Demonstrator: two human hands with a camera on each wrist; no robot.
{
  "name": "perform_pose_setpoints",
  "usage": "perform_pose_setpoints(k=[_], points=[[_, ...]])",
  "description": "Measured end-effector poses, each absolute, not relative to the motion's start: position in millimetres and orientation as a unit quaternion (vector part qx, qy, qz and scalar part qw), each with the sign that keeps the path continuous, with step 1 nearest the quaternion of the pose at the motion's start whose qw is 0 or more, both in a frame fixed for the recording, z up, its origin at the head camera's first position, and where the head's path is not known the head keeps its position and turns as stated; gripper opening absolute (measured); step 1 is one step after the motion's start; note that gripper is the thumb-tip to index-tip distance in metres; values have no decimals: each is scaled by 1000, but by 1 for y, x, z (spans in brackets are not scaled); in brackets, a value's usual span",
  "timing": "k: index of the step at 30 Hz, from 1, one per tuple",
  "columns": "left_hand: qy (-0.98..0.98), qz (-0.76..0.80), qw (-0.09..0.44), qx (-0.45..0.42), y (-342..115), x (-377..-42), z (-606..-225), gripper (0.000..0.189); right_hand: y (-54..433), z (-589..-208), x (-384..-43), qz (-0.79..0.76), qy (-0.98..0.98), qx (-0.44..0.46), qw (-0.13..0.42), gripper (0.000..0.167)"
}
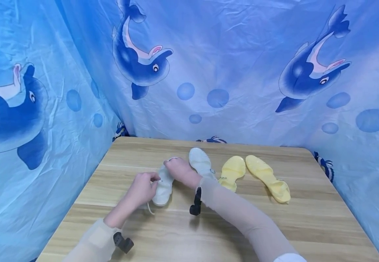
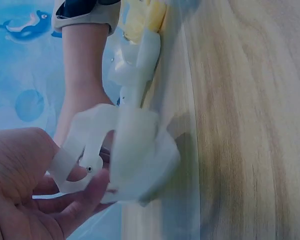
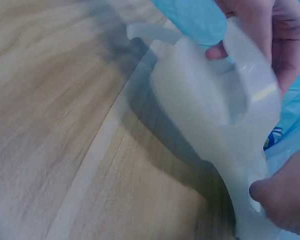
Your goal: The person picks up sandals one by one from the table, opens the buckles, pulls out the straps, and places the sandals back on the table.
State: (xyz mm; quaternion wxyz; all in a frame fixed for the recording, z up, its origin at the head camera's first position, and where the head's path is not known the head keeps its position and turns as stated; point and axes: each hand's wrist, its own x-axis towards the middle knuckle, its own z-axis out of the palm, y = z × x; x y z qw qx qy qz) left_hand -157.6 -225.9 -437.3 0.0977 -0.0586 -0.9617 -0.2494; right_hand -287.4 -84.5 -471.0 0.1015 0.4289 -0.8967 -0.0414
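A translucent white plastic sandal (image 1: 163, 193) is between my hands at the left of the table, its heel end toward me. My left hand (image 1: 143, 187) pinches its strap beside the small metal buckle; in the left wrist view, a metal stud (image 2: 89, 169) shows on that strap. My right hand (image 1: 180, 170) grips the far, toe end, with its thumb (image 3: 282, 195) on the sandal in the right wrist view. A loose strap end (image 1: 150, 209) sticks out near the heel. The right fingers are partly hidden behind the sandal.
The matching white sandal (image 1: 200, 160) lies just right of my right hand, partly behind the forearm. Further right are two yellow sandals, one (image 1: 234, 168) partly covered by my sleeve, the other (image 1: 276, 183) angled outward. Blue dolphin-print cloth (image 1: 241, 72) surrounds the wooden table (image 1: 314, 218).
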Motion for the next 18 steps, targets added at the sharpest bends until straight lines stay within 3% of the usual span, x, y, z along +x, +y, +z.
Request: perform_pose_setpoints(k=[18], points=[[-940,-326,72,-73,-185,-120,-416,12,-53,-432,-257,-32,-815,553,170,27]])
